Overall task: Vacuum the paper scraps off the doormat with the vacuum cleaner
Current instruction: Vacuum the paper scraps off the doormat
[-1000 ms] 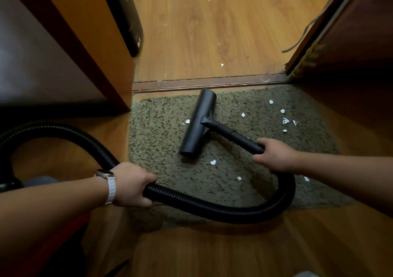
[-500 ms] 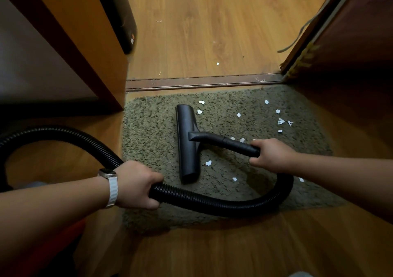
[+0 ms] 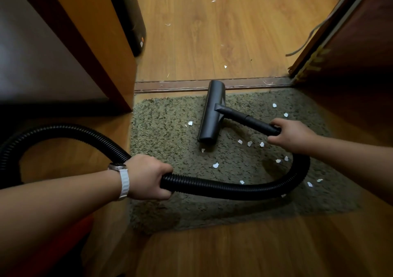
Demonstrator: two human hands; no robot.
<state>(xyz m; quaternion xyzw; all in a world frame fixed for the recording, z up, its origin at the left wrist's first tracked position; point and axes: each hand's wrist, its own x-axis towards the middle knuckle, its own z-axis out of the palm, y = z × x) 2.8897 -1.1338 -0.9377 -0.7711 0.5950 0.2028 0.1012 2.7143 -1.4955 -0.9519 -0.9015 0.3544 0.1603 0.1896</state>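
Warm-toned wood-plank floor (image 3: 212, 42) runs through a doorway, crossed by a dark threshold strip (image 3: 170, 85). At left stands an orange-brown wooden panel (image 3: 95, 32) with a darker brown edge. A glossy black object (image 3: 131, 21) stands behind it on the far floor. At right is a dark brown door (image 3: 350, 53), with frayed yellowish edging (image 3: 310, 64) at its foot and a thin grey cable (image 3: 306, 42) curving beside it. The far floor is brighter than the dim near side.

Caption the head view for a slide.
Right hand grips the wand, floor nozzle on the doormat among paper scraps; left hand grips the ribbed hose.
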